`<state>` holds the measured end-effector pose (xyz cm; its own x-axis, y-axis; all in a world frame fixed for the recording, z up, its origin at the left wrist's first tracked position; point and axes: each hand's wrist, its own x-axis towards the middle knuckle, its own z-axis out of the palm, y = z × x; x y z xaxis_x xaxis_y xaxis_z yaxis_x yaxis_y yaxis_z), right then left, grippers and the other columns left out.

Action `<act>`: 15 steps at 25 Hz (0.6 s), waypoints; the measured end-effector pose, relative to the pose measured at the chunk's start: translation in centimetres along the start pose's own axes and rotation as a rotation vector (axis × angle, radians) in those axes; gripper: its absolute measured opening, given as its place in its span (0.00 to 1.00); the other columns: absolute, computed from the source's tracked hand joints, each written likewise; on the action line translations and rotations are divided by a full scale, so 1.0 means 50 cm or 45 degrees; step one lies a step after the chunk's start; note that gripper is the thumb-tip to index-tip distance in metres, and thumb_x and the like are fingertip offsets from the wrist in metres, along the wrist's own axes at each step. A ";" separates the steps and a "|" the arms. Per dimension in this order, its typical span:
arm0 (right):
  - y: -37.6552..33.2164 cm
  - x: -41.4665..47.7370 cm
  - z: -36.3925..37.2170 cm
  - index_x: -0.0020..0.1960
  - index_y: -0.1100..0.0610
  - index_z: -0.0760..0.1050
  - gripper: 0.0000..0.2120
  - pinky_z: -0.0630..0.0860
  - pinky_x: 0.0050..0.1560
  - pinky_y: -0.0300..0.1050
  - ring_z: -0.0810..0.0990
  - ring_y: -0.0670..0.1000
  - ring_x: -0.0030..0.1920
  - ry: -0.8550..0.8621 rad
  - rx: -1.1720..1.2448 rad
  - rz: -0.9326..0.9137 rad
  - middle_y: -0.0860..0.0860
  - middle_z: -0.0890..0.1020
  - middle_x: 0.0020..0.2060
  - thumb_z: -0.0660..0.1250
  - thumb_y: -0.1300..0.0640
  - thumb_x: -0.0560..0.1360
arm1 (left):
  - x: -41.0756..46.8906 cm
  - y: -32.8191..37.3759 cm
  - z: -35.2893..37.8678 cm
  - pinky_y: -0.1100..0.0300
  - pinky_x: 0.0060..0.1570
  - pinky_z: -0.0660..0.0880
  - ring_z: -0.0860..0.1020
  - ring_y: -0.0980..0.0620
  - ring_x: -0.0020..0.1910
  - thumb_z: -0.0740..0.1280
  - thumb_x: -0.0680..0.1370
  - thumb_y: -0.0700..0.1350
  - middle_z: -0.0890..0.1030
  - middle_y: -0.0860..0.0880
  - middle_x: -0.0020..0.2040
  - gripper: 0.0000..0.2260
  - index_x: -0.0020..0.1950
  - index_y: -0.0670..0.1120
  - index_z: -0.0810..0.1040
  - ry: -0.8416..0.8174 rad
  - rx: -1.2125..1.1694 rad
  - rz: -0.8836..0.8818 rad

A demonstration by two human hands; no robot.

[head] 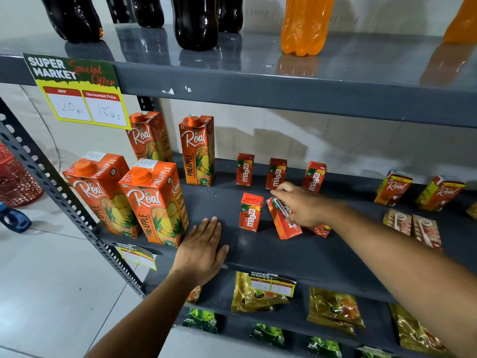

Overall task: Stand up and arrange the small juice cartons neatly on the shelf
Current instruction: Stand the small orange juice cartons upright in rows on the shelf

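On the grey metal shelf (258, 251), the left hand (200, 250) lies flat, fingers open, while the right hand (303, 205) grips a tilted small juice carton (282, 223) above pale floor tiles (51, 293).

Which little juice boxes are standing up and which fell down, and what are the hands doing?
Back maaza cartons: three, upright.
Front maaza carton: upright.
Tilted carton: leaning, in the right hand's grip.
Right hand: holding the tilted carton.
Left hand: flat on the shelf, empty.
Small Real cartons: two upright.
Flat cartons: two lying down.
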<state>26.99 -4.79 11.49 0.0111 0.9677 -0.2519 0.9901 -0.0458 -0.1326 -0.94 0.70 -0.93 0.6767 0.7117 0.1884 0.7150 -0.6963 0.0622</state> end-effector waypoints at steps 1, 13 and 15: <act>0.000 -0.013 0.007 0.77 0.52 0.53 0.39 0.72 0.64 0.52 0.64 0.53 0.71 0.072 0.015 -0.003 0.48 0.58 0.74 0.70 0.61 0.73 | -0.001 -0.001 0.000 0.51 0.69 0.52 0.59 0.45 0.74 0.47 0.79 0.60 0.63 0.44 0.74 0.30 0.73 0.41 0.62 -0.004 0.006 0.000; -0.037 -0.087 0.145 0.60 0.60 0.74 0.28 0.81 0.49 0.54 0.79 0.59 0.54 0.947 0.050 0.030 0.59 0.78 0.56 0.79 0.57 0.63 | -0.002 0.003 0.002 0.53 0.70 0.48 0.54 0.47 0.75 0.43 0.78 0.61 0.58 0.45 0.76 0.32 0.75 0.42 0.57 -0.001 0.007 -0.008; -0.026 -0.091 0.130 0.62 0.56 0.72 0.29 0.75 0.55 0.54 0.76 0.57 0.57 0.971 0.010 0.007 0.57 0.76 0.57 0.77 0.52 0.64 | 0.000 0.001 0.003 0.53 0.70 0.47 0.53 0.48 0.75 0.43 0.78 0.61 0.57 0.45 0.76 0.31 0.75 0.42 0.56 -0.011 0.012 -0.014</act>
<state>24.72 -10.72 6.55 0.1124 0.8704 0.4794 0.9888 -0.0501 -0.1408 -0.89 0.65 -1.06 0.6703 0.7201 0.1793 0.7239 -0.6877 0.0553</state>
